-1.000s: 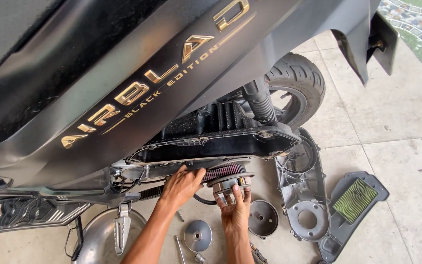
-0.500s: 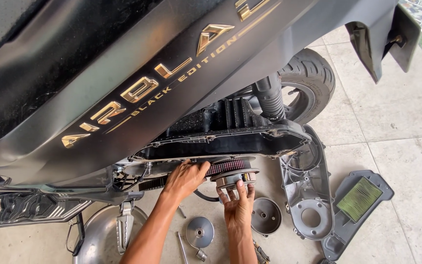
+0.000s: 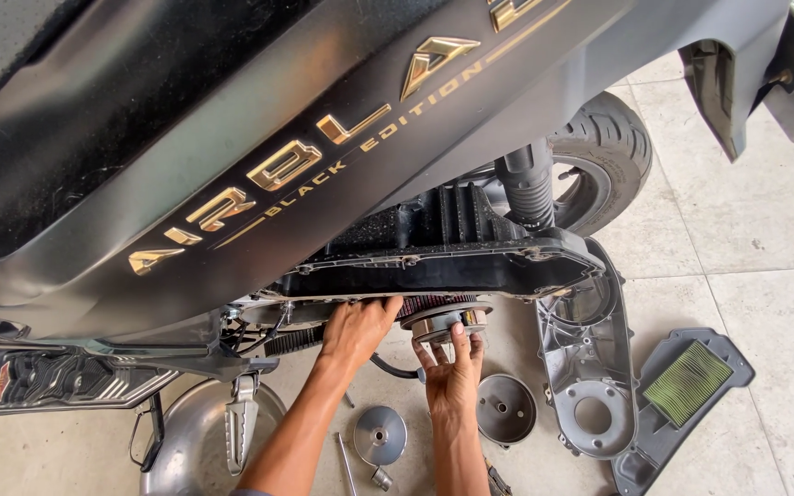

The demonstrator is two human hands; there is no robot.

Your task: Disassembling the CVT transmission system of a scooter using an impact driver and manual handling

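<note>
Tiled floor (image 3: pixel 765 220) under black scooter (image 3: pixel 232 138), left hand (image 3: pixel 357 329) grip hidden in casing, cannot tell, right hand (image 3: pixel 454 377) fingers spread on clutch assembly (image 3: pixel 443 320).

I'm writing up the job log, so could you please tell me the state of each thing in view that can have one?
Left hand: reaching into the open transmission case.
Right hand: fingers spread under the clutch assembly, touching it.
Clutch assembly: exposed, in the case.
Transmission cover: off, lying on the floor.
Bell housing: off, on the floor.
Round pulley plate: off, on the floor.
Air filter: out, on the floor.
</note>
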